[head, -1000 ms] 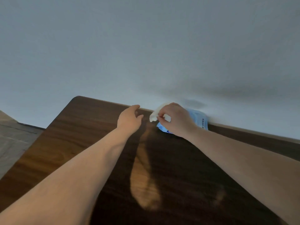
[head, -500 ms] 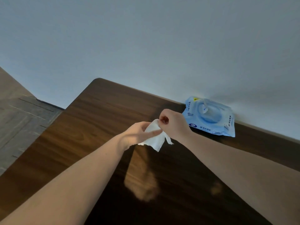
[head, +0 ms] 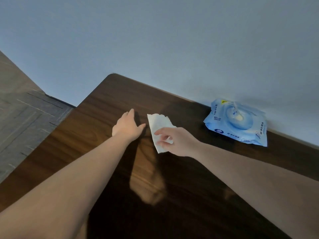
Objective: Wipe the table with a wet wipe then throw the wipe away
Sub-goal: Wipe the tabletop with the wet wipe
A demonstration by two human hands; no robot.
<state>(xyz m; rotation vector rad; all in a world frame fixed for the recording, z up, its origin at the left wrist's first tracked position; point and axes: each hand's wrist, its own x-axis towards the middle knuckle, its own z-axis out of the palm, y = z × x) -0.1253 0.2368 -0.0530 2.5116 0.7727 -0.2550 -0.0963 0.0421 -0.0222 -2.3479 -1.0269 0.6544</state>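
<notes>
A dark wood tabletop (head: 107, 121) meets a pale wall (head: 155, 40); grey floor (head: 25, 114) lies at 9 o'clock. The blue pack (head: 236, 123) sits at 2 o'clock. The right hand (head: 177, 141) pinches the wipe (head: 159, 128), now unfolded; the left hand (head: 126, 126) has let go, fingers spread.

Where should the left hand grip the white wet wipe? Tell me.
The free far corner of the white wet wipe, reached from its left side. The right hand already pinches the near end, and the left hand is open beside that far edge.
</notes>
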